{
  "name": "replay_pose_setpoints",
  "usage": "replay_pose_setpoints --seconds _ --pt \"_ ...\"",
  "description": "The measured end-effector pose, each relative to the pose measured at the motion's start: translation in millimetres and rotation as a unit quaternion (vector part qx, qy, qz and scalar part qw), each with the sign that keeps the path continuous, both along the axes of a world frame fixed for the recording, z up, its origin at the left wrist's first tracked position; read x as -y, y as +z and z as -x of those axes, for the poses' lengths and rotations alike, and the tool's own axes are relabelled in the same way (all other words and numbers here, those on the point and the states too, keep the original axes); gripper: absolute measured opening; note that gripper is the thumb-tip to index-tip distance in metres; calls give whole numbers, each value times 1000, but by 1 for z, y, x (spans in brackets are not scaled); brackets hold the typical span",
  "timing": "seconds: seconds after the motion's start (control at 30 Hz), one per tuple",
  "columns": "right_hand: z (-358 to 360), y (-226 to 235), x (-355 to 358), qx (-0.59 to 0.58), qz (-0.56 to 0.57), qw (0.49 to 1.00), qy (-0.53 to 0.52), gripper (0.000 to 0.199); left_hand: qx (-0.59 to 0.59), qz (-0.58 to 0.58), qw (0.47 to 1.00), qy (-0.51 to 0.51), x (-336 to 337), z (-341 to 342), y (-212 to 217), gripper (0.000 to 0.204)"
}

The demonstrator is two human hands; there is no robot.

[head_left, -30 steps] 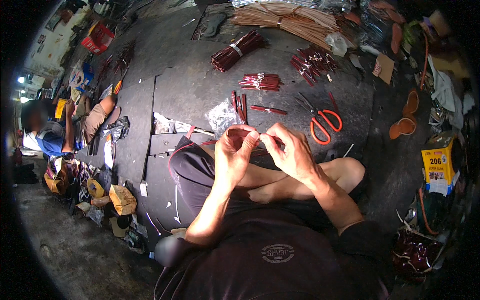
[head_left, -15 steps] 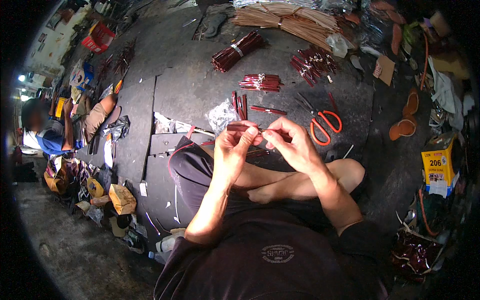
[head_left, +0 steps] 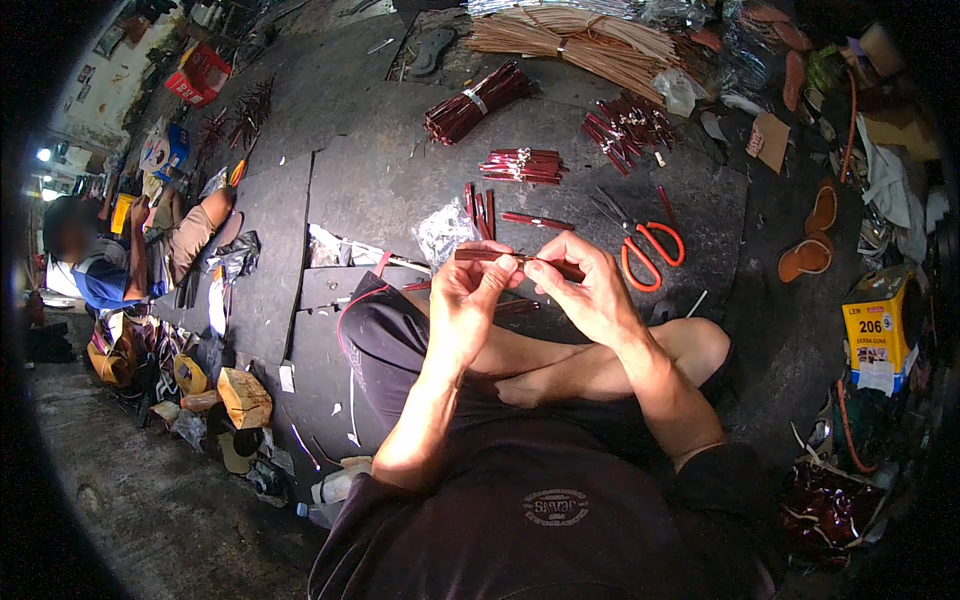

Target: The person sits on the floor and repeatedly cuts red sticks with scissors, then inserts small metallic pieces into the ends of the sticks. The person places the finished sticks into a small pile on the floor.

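My left hand and my right hand meet above my crossed legs, each pinching a narrow dark red strip. The strip runs crosswise from one hand to the other, and fingers cover part of it. Just beyond, a single red strip with a pale mark in its middle lies on the dark floor. Left of it are a few upright strips beside a crumpled clear plastic bag. Scissors with orange handles rest to the right of my right hand.
Farther out lie a stack of red strips, a loose pile, a tied bundle and long tan strips. Orange sandals and a yellow can stand right. Another person sits far left.
Both hands stay in nearly the same place, still pinching the strip. My fingertips have shifted slightly, and more of the strip shows between the hands.
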State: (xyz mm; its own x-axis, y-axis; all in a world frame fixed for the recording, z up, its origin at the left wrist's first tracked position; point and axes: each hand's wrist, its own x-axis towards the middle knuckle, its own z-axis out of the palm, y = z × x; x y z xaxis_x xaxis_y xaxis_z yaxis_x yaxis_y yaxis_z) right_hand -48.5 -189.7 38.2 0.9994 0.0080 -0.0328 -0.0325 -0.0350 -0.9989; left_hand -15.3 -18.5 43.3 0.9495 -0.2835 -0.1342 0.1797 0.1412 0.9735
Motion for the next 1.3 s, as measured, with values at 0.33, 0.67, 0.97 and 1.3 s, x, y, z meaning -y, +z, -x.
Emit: replay_pose_setpoints --seconds 0.33,0.67,0.97,1.3 --pt "-2 -4 6 5 -7 1000 23 15 -49 25 998 -1 2 -3 -3 19" --pt "-5 -8 0 30 11 999 16 12 -55 42 998 -4 0 -4 -10 20" --pt "-2 13 0 309 278 908 -45 21 -72 61 996 -3 -12 -3 8 23" --pt "10 9 7 68 74 995 4 14 5 5 1000 -20 -3 6 15 16"
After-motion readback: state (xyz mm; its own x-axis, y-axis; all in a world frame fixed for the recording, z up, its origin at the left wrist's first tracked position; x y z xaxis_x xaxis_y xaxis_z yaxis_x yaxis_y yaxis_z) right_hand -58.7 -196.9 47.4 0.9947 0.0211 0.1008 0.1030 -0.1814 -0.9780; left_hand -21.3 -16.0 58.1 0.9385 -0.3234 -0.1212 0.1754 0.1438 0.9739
